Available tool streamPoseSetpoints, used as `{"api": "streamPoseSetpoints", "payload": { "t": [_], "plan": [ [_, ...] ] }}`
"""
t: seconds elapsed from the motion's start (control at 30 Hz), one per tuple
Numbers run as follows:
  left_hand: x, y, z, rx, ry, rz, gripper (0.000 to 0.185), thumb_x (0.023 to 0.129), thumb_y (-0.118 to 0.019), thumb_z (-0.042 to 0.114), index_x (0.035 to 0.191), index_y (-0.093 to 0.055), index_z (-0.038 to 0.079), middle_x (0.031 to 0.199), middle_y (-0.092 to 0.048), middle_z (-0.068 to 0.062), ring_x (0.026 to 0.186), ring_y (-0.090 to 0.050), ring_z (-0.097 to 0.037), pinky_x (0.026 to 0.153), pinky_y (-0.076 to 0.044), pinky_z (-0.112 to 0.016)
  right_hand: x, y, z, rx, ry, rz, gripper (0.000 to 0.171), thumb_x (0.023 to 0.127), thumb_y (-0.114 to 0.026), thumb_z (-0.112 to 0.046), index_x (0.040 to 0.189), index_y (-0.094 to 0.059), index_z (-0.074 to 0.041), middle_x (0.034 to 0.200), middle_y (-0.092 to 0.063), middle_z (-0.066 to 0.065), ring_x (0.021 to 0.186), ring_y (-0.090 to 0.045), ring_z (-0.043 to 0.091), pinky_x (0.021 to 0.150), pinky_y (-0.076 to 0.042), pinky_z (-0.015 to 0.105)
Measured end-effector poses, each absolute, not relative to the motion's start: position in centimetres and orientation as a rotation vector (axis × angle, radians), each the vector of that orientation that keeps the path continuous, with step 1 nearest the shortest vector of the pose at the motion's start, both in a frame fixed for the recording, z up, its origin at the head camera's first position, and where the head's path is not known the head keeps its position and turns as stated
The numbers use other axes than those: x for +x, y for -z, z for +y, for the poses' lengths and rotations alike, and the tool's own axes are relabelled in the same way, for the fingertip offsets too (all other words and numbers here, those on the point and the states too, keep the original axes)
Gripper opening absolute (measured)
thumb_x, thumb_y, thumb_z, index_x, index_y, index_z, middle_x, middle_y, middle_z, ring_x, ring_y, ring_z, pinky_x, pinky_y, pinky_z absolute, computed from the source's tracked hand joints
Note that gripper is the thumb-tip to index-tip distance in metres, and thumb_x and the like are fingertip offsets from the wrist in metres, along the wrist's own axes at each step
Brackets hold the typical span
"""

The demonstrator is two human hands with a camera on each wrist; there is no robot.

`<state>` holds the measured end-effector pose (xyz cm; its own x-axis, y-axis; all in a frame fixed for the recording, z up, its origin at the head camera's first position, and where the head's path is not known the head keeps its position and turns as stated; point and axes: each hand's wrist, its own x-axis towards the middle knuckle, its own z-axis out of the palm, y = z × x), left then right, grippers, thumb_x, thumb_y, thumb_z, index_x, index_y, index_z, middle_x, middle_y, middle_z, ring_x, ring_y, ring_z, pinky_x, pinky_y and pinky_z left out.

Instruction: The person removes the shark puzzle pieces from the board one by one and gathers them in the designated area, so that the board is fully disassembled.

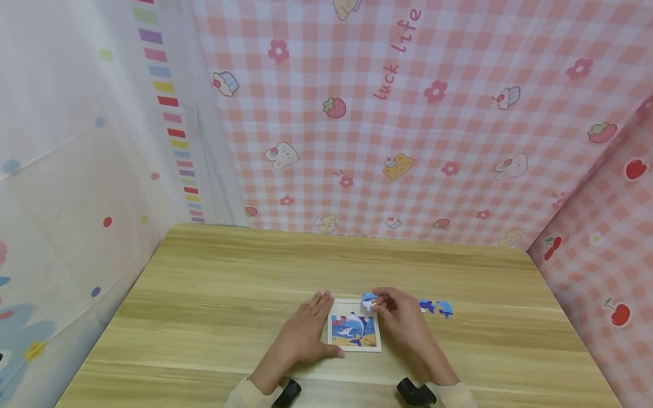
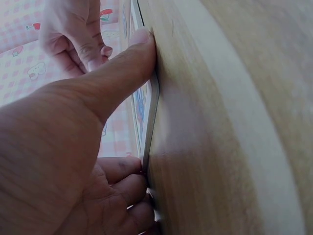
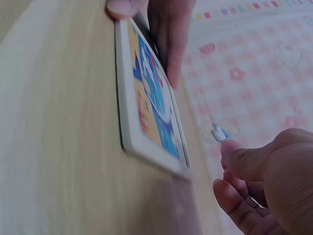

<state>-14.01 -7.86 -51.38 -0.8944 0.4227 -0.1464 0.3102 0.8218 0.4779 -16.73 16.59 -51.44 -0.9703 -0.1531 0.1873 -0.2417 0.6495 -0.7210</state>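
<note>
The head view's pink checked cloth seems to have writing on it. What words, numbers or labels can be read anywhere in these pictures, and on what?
"luck Life": in slanted pink letters on the pink checked cloth behind the table.
The puzzle tray shows only a picture, with no words legible.
The loose puzzle pieces and the piece pinched in the right hand carry no readable text.

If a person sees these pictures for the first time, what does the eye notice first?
First, the small puzzle board with its blue sea picture, near the front edge of the wooden table. The left hand rests against its left side; the right hand pinches a puzzle piece over its far right corner.
</note>
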Motion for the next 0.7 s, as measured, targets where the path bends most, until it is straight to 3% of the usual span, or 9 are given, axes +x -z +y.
{"api": "streamPoseSetpoints", "payload": {
  "t": [0.37, 0.7],
  "plan": [
    [-14.0, 51.4, -7.9, 0.562, -0.656, 2.757, 0.117, 0.077, -0.081, 0.060, 0.163, -0.023, 0.005, 0.172, -0.018, -0.010, 0.161, -0.017, -0.029, 0.131, -0.019, -0.048, -17.0, 51.5, 19.7, 0.356, -1.213, -2.723, 0.031, 0.088, -0.075, 0.004, 0.119, -0.069, 0.000, 0.092, -0.070, 0.002, 0.087, -0.064, 0.013, 0.078, -0.060, 0.020],
    [-14.0, 51.5, -7.9, 0.560, -0.650, 2.759, 0.117, 0.077, -0.081, 0.060, 0.163, -0.023, 0.005, 0.173, -0.018, -0.010, 0.161, -0.017, -0.028, 0.132, -0.019, -0.048, -17.2, 52.0, 22.4, 0.470, -1.031, -2.642, 0.033, 0.084, -0.080, 0.002, 0.115, -0.071, 0.000, 0.092, -0.069, 0.002, 0.082, -0.064, 0.011, 0.070, -0.058, 0.020]
  ]
}}
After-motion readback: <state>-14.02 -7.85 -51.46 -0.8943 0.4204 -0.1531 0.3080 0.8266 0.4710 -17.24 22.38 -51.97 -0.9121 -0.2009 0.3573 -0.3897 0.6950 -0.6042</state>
